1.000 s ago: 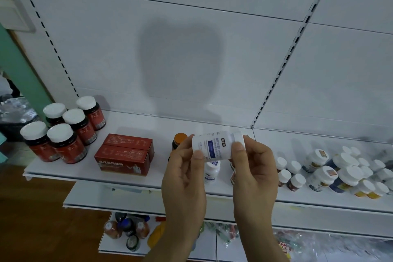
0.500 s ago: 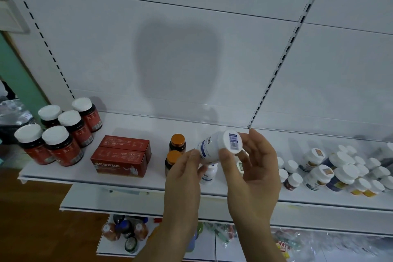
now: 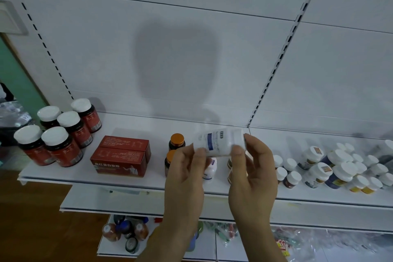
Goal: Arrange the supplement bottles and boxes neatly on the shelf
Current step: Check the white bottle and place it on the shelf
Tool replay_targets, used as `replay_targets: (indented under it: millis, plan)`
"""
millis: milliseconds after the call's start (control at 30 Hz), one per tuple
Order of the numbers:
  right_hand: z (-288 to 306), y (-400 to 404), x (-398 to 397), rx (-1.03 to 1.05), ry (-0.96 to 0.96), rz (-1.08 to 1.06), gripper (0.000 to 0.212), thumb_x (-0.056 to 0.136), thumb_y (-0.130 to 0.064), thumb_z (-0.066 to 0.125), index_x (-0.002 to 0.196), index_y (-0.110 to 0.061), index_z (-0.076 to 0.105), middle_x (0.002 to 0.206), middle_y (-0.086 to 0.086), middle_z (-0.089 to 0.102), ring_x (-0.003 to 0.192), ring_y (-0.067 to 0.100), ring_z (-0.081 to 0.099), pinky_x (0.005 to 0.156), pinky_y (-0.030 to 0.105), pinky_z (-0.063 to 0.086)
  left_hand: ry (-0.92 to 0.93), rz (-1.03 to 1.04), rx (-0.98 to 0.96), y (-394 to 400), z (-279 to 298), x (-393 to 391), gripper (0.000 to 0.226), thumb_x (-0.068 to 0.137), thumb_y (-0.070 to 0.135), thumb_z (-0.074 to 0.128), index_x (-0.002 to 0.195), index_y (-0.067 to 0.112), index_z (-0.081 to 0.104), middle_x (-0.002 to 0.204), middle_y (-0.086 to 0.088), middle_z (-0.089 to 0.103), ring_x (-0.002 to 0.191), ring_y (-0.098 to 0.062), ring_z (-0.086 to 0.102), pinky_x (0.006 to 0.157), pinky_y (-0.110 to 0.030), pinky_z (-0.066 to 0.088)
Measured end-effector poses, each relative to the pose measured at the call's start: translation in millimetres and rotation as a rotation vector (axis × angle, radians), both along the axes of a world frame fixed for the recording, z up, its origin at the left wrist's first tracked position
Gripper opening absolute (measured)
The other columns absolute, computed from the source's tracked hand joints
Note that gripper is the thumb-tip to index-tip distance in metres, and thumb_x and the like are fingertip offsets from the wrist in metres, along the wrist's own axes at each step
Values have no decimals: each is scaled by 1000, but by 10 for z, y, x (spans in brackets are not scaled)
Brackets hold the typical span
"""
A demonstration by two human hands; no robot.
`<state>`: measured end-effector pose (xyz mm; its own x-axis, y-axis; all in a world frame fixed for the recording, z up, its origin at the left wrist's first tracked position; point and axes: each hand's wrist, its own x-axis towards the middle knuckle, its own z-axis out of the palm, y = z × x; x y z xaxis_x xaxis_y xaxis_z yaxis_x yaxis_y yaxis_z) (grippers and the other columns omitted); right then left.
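Observation:
A white bottle with a blue label lies sideways in the air above the white shelf. My left hand pinches its bottom end and my right hand pinches its cap end. Behind my hands stand two dark bottles with orange caps and a small white bottle. Two red boxes lie left of them. Several dark red bottles with white caps stand at the shelf's left end.
A crowd of small white-capped bottles fills the shelf's right part. A lower shelf holds more bottles and plastic packets. A slotted upright divides the white back panel. Wooden floor lies at the lower left.
The white bottle has been turned in my hands from cap-toward-me back to lying sideways with its label showing. Both hands stay in front of the shelf.

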<state>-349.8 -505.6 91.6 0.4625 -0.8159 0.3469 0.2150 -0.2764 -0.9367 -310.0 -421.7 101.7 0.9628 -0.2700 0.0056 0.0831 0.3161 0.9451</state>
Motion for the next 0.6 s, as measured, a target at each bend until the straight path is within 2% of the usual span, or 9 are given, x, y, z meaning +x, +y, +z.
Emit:
replay_targets:
  millis: [67, 100, 167, 233, 300, 400, 467, 533, 600]
  plan:
    - [-4, -38, -24, 6, 33, -20, 16, 98, -37, 62, 113, -35, 66, 125, -3, 66, 107, 13, 67, 79, 26, 58, -149, 38, 100, 17, 13, 3, 18, 91, 25, 64, 109, 27, 61, 100, 26, 71, 96, 5, 67, 72, -9, 52]
    - [0, -58, -38, -12, 60, -19, 15, 99, -30, 61, 112, -31, 68, 127, -2, 64, 108, 7, 65, 80, 20, 55, -202, 76, 110, 27, 10, 8, 24, 88, 26, 69, 110, 28, 61, 103, 24, 71, 100, 3, 67, 73, -11, 53]
    - [2, -80, -49, 3, 120, 27, 19, 98, -16, 61, 108, -28, 72, 128, -7, 61, 105, -3, 62, 75, 8, 50, -278, 162, 144, 46, -18, 15, 37, 80, 36, 75, 113, 30, 58, 111, 18, 69, 108, -7, 67, 82, -24, 58]
    - [-39, -89, -51, 52, 188, 79, 26, 96, -11, 61, 107, -31, 74, 128, -16, 59, 107, 6, 63, 77, 16, 54, -380, 226, 228, 60, -44, 16, 44, 78, 48, 75, 115, 38, 53, 114, 23, 64, 110, -10, 65, 85, -33, 59]
    - [-77, -82, -54, 78, 244, 98, 34, 93, -7, 59, 111, -32, 74, 129, -18, 58, 113, 16, 62, 87, 31, 58, -484, 273, 300, 68, -44, 18, 45, 78, 57, 72, 115, 49, 47, 114, 30, 59, 110, -7, 63, 84, -27, 58]
    - [-65, -45, -72, 62, 268, 97, 36, 87, -14, 55, 114, -28, 75, 129, -17, 60, 117, 11, 59, 97, 40, 54, -566, 292, 347, 81, -33, 23, 49, 76, 63, 68, 116, 59, 40, 114, 35, 54, 111, -7, 60, 85, -20, 54]
    - [-53, -44, -91, 77, 266, 101, 38, 86, -13, 54, 113, -28, 75, 128, -16, 62, 116, 5, 59, 97, 38, 54, -585, 292, 348, 80, -48, 26, 49, 77, 62, 67, 118, 56, 41, 114, 33, 54, 112, -8, 60, 85, -20, 54]
    - [-37, -61, -123, 85, 266, 112, 42, 90, -2, 54, 111, -31, 75, 123, -15, 65, 107, 0, 61, 88, 32, 55, -579, 280, 343, 92, -70, 27, 50, 78, 61, 67, 121, 49, 44, 116, 31, 55, 113, -9, 60, 85, -23, 56]
    - [22, -87, -163, 100, 264, 140, 43, 92, -1, 55, 110, -34, 74, 111, -13, 71, 93, -2, 63, 77, 21, 52, -570, 239, 363, 112, -128, 46, 56, 80, 61, 66, 127, 40, 45, 120, 29, 54, 115, -6, 59, 85, -26, 57]
